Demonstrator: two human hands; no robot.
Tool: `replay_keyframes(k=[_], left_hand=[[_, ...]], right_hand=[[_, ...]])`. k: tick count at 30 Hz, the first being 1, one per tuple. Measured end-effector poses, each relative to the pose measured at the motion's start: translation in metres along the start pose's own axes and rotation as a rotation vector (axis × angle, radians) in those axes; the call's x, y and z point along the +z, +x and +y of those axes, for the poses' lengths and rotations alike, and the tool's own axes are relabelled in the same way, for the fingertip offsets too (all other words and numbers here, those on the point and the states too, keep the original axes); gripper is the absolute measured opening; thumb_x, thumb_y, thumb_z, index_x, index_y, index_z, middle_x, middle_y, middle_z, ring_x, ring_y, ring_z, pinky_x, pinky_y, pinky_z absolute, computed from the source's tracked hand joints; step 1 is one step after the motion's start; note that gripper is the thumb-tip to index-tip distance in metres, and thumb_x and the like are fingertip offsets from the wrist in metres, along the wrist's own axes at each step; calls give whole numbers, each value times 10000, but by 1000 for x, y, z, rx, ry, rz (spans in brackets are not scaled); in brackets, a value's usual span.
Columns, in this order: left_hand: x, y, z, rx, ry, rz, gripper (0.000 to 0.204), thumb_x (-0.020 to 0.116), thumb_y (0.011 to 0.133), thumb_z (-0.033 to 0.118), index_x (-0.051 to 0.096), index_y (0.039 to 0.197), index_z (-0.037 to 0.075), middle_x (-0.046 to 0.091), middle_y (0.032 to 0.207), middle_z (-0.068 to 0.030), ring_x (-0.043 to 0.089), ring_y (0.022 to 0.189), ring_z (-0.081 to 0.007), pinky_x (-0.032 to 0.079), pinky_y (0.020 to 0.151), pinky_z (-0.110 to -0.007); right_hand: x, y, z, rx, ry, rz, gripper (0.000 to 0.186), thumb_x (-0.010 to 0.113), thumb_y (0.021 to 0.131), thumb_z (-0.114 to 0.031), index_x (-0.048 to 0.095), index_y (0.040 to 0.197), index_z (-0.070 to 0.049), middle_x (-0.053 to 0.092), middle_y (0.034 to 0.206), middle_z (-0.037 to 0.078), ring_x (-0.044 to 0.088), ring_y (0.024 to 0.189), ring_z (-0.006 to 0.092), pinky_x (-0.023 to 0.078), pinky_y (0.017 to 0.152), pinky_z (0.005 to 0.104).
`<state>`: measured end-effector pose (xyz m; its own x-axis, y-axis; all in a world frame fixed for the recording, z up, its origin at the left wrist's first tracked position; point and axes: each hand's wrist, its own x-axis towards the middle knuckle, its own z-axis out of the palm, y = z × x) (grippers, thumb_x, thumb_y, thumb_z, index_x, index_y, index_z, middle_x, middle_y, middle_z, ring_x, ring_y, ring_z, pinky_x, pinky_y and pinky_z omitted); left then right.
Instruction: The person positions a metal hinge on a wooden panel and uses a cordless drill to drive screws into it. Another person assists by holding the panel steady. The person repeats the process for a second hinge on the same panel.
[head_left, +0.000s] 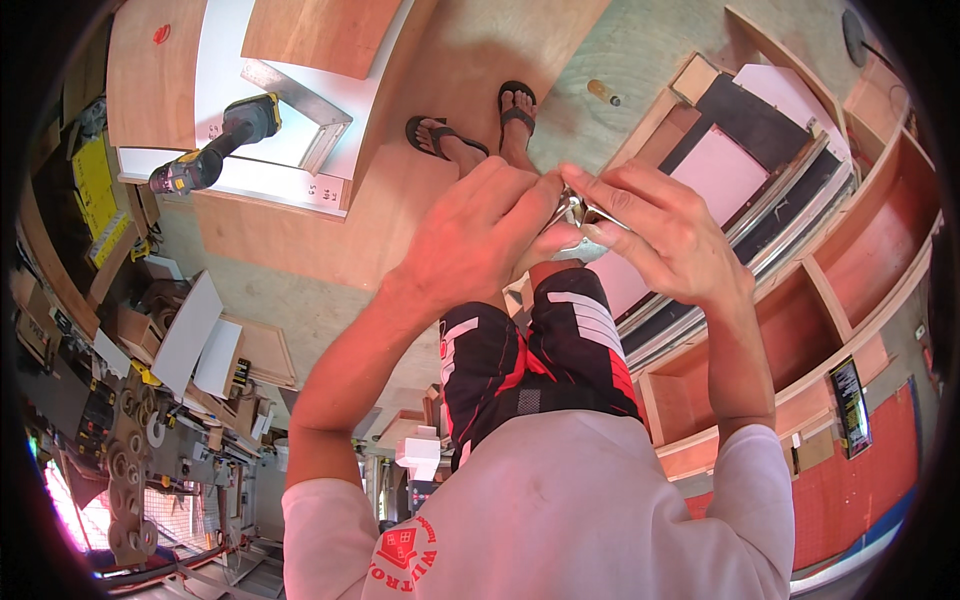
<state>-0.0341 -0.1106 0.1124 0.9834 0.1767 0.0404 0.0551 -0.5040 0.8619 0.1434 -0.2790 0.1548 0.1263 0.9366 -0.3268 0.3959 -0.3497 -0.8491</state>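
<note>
In front of the dark shorts (540, 345), the left hand (482, 238) and right hand (672, 232) pinch a small shiny metal piece (570, 208) between their fingertips. Beyond, sandalled feet (517, 108) stand on plywood (300, 245); leftward, a cordless drill (222, 143) lies on a white panel (285, 152).

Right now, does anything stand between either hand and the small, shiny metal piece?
Nothing visible does: the left hand and the right hand both hold the small, shiny metal piece, their fingers covering part of it.

Red lettering (428, 558) and house emblem (398, 546) on white shirt (560, 490), red handwritten figures (325, 192) on white board (255, 187)
</note>
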Motion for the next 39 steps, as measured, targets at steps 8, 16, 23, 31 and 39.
replay_keyframes(k=[8, 16, 23, 31, 39], left_hand=[[-23, 4, -4, 200, 69, -38, 420, 805, 854, 303, 678, 1074, -30, 546, 813, -58, 559, 717, -223, 476, 608, -350], [-49, 3, 2, 303, 155, -107, 348, 818, 864, 256, 673, 1031, -13, 528, 786, -47, 543, 670, -200, 466, 572, -332], [-70, 9, 7, 381, 161, -163, 339, 788, 891, 285, 671, 1002, -14, 521, 779, -43, 547, 663, -191, 470, 564, -317], [-99, 12, 21, 354, 25, -384, 316, 765, 912, 295, 662, 959, 0, 523, 782, -35, 563, 678, -195, 481, 577, -326], [-99, 10, 9, 68, -249, -387, 370, 747, 942, 323, 721, 1075, -21, 676, 869, -82, 621, 707, -239, 512, 633, -342]], right_hand=[[-2, -1, -8, -70, 28, -18, 515, 678, 959, -148, 619, 1443, 17, 650, 981, 162, 644, 865, 319, 553, 765, 394], [-1, 1, -19, -100, 89, -40, 513, 759, 935, -205, 654, 1412, -47, 632, 926, 81, 641, 864, 268, 559, 767, 388], [-5, 4, -22, -164, 104, -85, 519, 759, 922, -225, 661, 1397, -39, 631, 914, 80, 644, 866, 262, 563, 763, 385], [-10, 4, -16, -225, 320, -128, 458, 713, 963, -307, 728, 1287, 16, 712, 935, 126, 633, 750, 268, 521, 647, 382], [0, -3, -12, -14, 558, -145, 305, 659, 1020, -193, 743, 1222, 19, 693, 935, 134, 677, 784, 256, 528, 686, 378]])
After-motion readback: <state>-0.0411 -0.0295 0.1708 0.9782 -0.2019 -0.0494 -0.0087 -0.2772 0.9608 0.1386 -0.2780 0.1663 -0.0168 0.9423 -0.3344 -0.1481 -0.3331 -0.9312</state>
